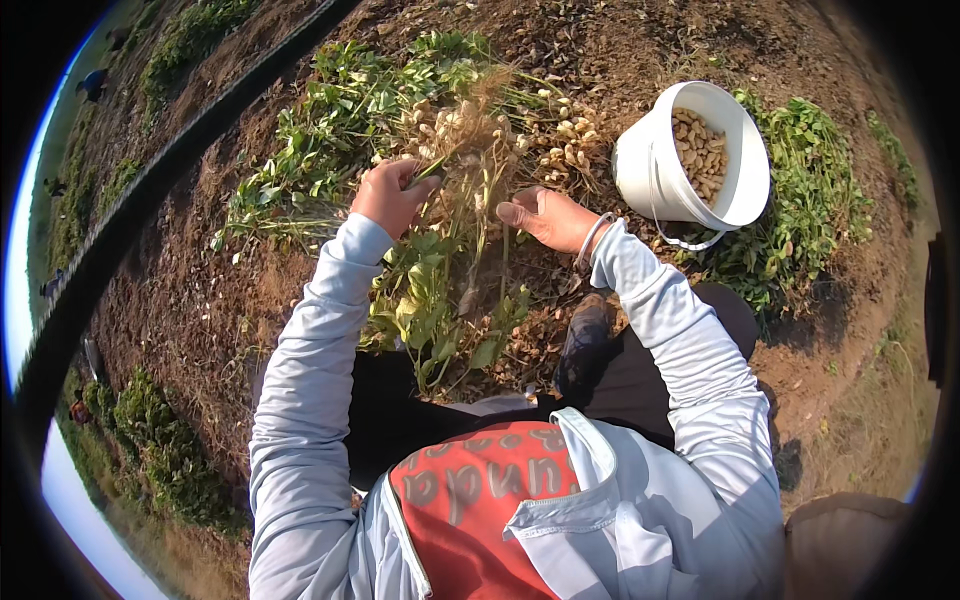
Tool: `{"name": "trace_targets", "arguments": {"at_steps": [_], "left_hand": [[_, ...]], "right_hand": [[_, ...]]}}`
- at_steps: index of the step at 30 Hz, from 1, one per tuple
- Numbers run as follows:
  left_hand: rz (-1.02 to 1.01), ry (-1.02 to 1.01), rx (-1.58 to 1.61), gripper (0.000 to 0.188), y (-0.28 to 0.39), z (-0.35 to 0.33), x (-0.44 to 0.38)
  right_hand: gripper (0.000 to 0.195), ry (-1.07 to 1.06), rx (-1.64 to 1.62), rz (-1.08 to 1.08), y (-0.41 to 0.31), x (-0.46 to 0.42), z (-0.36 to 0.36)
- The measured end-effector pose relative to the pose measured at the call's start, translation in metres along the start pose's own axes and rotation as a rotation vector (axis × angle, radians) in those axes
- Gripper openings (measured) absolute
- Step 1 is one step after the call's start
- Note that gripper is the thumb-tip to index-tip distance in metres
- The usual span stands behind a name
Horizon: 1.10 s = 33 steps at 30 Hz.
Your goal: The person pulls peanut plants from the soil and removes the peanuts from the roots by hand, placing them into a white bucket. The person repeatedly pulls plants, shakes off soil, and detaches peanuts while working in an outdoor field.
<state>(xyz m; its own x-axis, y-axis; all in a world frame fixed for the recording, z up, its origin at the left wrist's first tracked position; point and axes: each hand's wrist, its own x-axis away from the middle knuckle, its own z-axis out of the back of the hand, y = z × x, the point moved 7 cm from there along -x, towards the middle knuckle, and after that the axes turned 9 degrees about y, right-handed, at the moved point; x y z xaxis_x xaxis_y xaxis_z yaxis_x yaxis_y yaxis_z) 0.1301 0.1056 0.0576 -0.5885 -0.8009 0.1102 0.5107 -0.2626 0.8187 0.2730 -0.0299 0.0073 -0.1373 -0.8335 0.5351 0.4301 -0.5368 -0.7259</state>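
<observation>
My left hand (394, 196) grips the green stems of a peanut plant (424, 281) between thumb and fingers. Its roots and pods stand upward in front of me, while its leaves hang down towards my lap. To the right of the stems is my right hand (551, 217), fingers apart, its thumb close to the roots; I see nothing held in it. Many peanut pods (450, 127) cling to the tangled roots just beyond both hands. More pods (574, 146) lie on pulled plants a little to the right.
A white plastic bucket (637, 165) with peanuts (699, 154) inside leans at the right, its handle hanging down. Leafy plants (810, 187) lie behind it, and others (322, 135) at the left. My shoe (587, 334) rests on brown soil. A dark strap crosses the upper left.
</observation>
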Motion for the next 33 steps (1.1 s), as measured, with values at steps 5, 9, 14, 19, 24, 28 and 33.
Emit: {"name": "trace_targets", "arguments": {"at_steps": [5,9,14,19,24,28,33], "left_hand": [[0.219,-0.111,0.109,0.034,-0.026,-0.012,-0.008],[0.407,-0.259,0.424,0.033,-0.046,-0.028,-0.005],[0.489,-0.309,0.592,0.037,-0.040,-0.039,0.001],[0.398,-0.256,0.562,0.036,-0.053,-0.032,-0.004],[0.416,-0.201,0.449,0.057,-0.035,-0.031,0.010],[0.095,-0.264,0.390,0.064,-0.040,-0.056,0.012],[0.514,-0.600,0.991,0.068,0.002,-0.085,0.049]], "right_hand": [[0.098,-0.108,-0.720,-0.029,-0.011,0.001,-0.022],[0.100,-0.125,-0.730,-0.063,-0.014,-0.004,-0.032],[0.107,0.073,-0.537,-0.103,0.012,-0.018,-0.026],[0.093,0.167,-0.563,-0.121,0.006,-0.026,-0.009],[0.114,0.005,-0.694,-0.105,-0.001,-0.020,-0.034],[0.119,-0.002,-0.664,0.097,-0.012,-0.026,-0.046],[0.070,0.017,-0.632,0.024,0.009,-0.029,-0.055]]}}
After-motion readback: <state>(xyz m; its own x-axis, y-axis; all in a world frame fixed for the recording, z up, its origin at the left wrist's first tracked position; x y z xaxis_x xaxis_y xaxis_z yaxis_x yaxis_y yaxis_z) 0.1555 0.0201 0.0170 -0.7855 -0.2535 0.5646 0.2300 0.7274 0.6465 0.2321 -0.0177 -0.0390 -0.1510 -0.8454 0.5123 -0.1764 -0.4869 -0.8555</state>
